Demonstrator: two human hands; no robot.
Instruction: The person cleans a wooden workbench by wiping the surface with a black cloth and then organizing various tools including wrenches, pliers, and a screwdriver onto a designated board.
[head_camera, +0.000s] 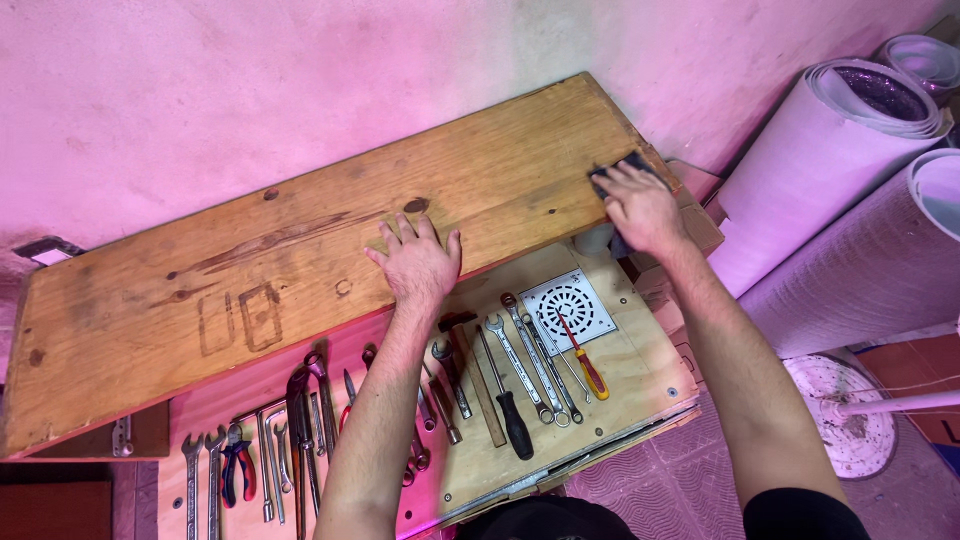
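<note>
1. Two bare hands work a long wooden plank (300, 250) that lies aslant across a plywood tabletop (640, 360) against a pale plaster wall (250, 70).
2. The left hand (417, 262) lies flat near the plank's near edge, fingers (405, 232) spread and holding nothing, apparently steadying the board.
3. The right hand (640, 205) presses a dark block (618, 168), seemingly a sanding pad, against the plank's far right end, fingers curled loosely over its top.
4. Judged from the surface, the work looks only partly done: dark stains, knots and outlined marks at the left end of the plank remain, and the pad sits at the right end.
5. Below the plank, a row of wrenches (520, 350), a hammer (470, 370), black- and yellow-handled screwdrivers (510, 410) and red-and-blue pliers (238, 465) lies on the tabletop beside a square metal drain grate (568, 308).
6. Rolled sheets of pale material (850, 130) lean at right; a white round fan base (850, 415) stands on the tiled floor (680, 480).
</note>
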